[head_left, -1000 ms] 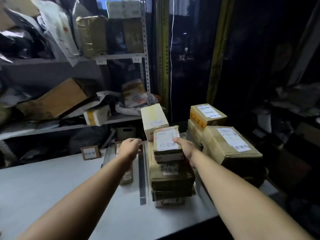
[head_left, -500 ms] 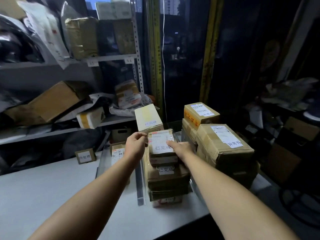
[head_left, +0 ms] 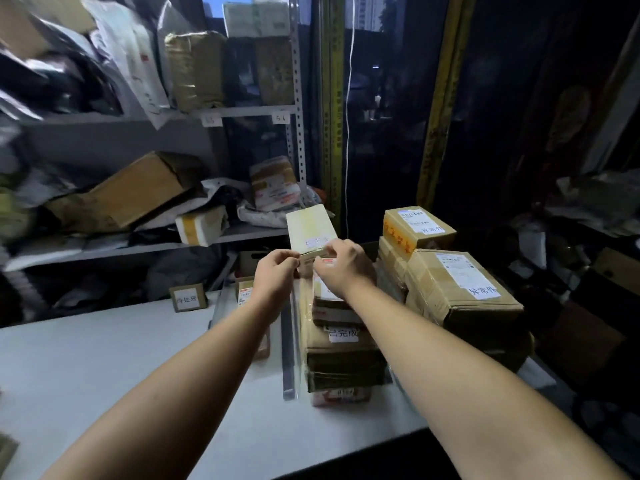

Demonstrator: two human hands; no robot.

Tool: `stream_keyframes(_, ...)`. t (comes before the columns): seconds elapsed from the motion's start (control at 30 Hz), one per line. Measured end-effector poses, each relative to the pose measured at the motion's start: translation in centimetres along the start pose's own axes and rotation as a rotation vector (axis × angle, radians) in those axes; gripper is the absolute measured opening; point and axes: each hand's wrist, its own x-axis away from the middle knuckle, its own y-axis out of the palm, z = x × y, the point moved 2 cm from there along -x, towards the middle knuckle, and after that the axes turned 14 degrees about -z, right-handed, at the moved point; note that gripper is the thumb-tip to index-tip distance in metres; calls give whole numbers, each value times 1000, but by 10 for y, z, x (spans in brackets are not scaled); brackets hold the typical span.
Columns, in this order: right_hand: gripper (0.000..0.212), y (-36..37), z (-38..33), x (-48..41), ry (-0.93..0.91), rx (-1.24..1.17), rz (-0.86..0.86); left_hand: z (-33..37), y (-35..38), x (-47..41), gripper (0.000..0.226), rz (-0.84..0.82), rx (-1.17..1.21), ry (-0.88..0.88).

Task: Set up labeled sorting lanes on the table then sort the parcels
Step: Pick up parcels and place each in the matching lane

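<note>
Grey shelving (head_left: 299, 133) — dark window (head_left: 388, 140)

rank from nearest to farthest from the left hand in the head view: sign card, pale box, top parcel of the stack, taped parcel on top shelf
1. top parcel and pale box, both at the fingers of the left hand: too close to call.
2. sign card, standing off to the left.
3. taped parcel, high up at upper left.

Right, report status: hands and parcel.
Gripping with left hand and right hand. Holding top parcel, atop middle stack. Close behind, pale box.
</note>
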Motion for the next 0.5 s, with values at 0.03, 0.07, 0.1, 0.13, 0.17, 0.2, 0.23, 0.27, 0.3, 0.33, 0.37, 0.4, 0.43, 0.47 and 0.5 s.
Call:
stream_keyframes(0.03,39,6,-21,-4,-61,-7,-33,3,-12,5,20,27,15,8)
stream_keyframes(0.07,39,15,-43,-7,-124,-20,-65,2,-28,10,21,55,28,-1)
stream_keyframes(0.1,39,26,-66,-10,-180,-44,-106,0,-46,16,22,88,35,-20)
stream_keyframes(0.13,38,41,-90,-11,-223,-74,-163,-4,-66,23,22,133,40,-45)
stream_keyframes(0.17,36,59,-114,-11,-257,-103,-229,-10,-90,32,23,190,48,-67)
stream_keyframes(0.2,36,80,-136,-9,-281,-129,-295,-18,-114,43,23,249,65,-91)
stream_keyframes(0.23,36,102,-156,-5,-297,-154,-362,-25,-139,57,22,308,86,-118)
stream_keyframes(0.27,36,127,-176,2,-311,-177,-431,-32,-165,74,21,369,97,-143)
stream_keyframes(0.3,37,152,-194,10,-329,-195,-500,-39,-189,92,21,428,98,-160)
stream_keyframes(0.33,38,177,-211,20,-353,-206,-561,-48,-214,110,19,487,96,-173)
stream_keyframes(0.37,39,203,-227,30,-375,-208,-619,-56,-236,131,18,542,98,-185)
stream_keyframes(0.4,40,228,-242,40,-390,-200,-676,-65,-258,151,17,590,100,-200)
stream_keyframes(0.43,40,252,-256,52,-407,-179,-737,-76,-280,171,17,633,95,-220)
stream_keyframes(0.47,41,276,-271,65,-426,-143,-798,-87,-301,193,16,672,89,-243)
stream_keyframes(0.5,43,298,-285,77,-457,-92,-849,-97,-322,214,16,706,91,-261)
